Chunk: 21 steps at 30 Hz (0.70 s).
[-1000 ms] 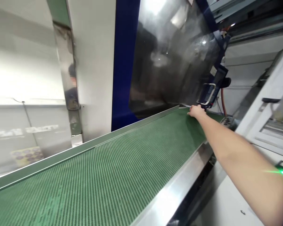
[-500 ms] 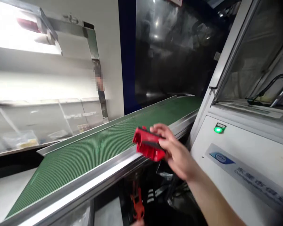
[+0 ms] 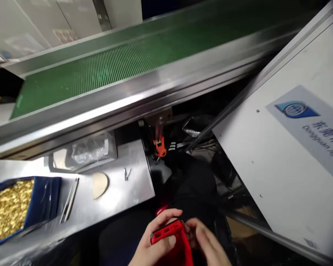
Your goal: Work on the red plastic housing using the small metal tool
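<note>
Low in the head view, my left hand (image 3: 155, 236) is wrapped round a red plastic part (image 3: 176, 242) with black edging, its thumb across the near face. The part has rectangular openings along its upper end. My right hand (image 3: 205, 238) is at the part's right side, fingers curled; its fingertips are partly hidden, so whether they grip the part is unclear. Another red object (image 3: 161, 210) shows just beyond the left hand. Both hands are over dark clothing in front of the metal table.
A green conveyor belt (image 3: 127, 61) with metal rails crosses above. The metal table (image 3: 133, 184) holds a blue bin (image 3: 46, 195) of brass-coloured pieces, tweezers (image 3: 70, 201) and a round disc (image 3: 100, 185). An orange tool (image 3: 160, 147) hangs beneath the conveyor. A white machine cabinet (image 3: 244, 144) stands right.
The view has tilted down. The red part has moved from above the conveyor's edge, in my right hand, down to my lap area, where my left hand now holds it.
</note>
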{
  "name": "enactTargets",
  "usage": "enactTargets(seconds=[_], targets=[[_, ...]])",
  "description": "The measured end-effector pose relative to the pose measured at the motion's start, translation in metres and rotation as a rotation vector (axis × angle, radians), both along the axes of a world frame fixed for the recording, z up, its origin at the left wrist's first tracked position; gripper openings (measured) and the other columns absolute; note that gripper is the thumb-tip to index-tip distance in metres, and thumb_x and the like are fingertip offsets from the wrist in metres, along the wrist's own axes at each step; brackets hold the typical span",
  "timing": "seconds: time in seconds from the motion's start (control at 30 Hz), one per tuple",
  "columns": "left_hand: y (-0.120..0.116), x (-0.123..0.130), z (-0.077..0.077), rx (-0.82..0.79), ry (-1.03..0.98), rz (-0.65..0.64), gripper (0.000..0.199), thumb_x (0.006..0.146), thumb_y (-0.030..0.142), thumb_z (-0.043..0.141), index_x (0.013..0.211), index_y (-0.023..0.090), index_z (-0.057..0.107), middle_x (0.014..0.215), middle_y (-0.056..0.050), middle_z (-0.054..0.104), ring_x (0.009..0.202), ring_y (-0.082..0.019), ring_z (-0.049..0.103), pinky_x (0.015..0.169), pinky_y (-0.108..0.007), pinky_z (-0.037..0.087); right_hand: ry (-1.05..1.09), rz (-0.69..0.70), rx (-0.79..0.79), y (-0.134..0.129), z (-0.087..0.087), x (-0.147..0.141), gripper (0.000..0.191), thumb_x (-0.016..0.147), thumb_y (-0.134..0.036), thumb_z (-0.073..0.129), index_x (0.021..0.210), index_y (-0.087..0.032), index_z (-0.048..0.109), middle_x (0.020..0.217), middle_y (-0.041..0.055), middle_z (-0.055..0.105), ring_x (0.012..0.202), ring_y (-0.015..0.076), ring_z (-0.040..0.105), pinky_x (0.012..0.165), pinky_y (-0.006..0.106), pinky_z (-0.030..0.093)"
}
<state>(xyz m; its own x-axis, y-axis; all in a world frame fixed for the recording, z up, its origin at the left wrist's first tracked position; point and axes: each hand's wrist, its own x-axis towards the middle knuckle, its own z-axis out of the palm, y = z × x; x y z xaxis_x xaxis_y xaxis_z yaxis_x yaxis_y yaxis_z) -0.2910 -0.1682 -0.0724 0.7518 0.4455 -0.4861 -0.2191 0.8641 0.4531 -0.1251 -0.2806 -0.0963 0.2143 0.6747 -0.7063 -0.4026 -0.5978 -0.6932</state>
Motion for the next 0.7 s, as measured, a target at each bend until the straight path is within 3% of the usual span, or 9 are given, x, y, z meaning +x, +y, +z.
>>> enactTargets(seconds=[0.1, 0.27, 0.37, 0.47, 0.7], targets=[[-0.019, -0.009, -0.006, -0.091, -0.060, -0.115, 0.055, 0.081, 0.037, 0.085, 0.126, 0.023, 0.057, 0.111, -0.015, 0.076, 0.099, -0.030, 0.074, 0.085, -0.039, 0.054, -0.253, 0.084, 0.144, 0.003, 0.015, 0.012, 0.035, 0.097, -0.058, 0.060, 0.099, -0.025, 0.071, 0.093, 0.0048, 0.071, 0.087, 0.0210, 0.066, 0.083, 0.030, 0.053], [-0.028, -0.016, -0.004, -0.175, -0.084, -0.157, 0.057, 0.083, 0.033, 0.084, 0.128, 0.025, 0.051, 0.108, -0.012, 0.076, 0.098, -0.031, 0.076, 0.088, -0.042, 0.055, -0.213, 0.312, 0.341, 0.035, 0.038, 0.008, 0.024, 0.104, -0.041, 0.057, 0.097, -0.024, 0.072, 0.092, 0.0036, 0.073, 0.084, 0.0173, 0.069, 0.077, 0.026, 0.053], [-0.026, -0.015, 0.001, -0.208, -0.047, -0.149, 0.051, 0.085, 0.029, 0.082, 0.127, 0.026, 0.053, 0.099, -0.006, 0.075, 0.097, -0.027, 0.075, 0.090, -0.038, 0.053, -0.195, 0.376, 0.363, 0.047, 0.037, -0.004, 0.025, 0.104, -0.038, 0.058, 0.091, -0.021, 0.072, 0.085, 0.0019, 0.073, 0.077, 0.0149, 0.069, 0.071, 0.024, 0.051], [-0.025, -0.016, 0.002, -0.219, -0.017, -0.114, 0.045, 0.084, 0.026, 0.082, 0.121, 0.026, 0.057, 0.096, -0.002, 0.071, 0.093, -0.022, 0.072, 0.092, -0.036, 0.052, -0.153, 0.346, 0.365, 0.050, 0.031, -0.013, 0.028, 0.104, -0.038, 0.058, 0.087, -0.020, 0.071, 0.081, 0.0012, 0.073, 0.073, 0.0134, 0.068, 0.069, 0.023, 0.051], [-0.033, -0.020, -0.006, -0.226, 0.011, -0.075, 0.045, 0.083, 0.028, 0.082, 0.121, 0.026, 0.056, 0.099, 0.002, 0.057, 0.089, -0.015, 0.061, 0.092, -0.031, 0.045, -0.109, 0.318, 0.325, 0.047, 0.025, -0.017, 0.035, 0.105, -0.040, 0.054, 0.080, -0.019, 0.067, 0.076, 0.0013, 0.067, 0.070, 0.0139, 0.065, 0.066, 0.025, 0.050]])
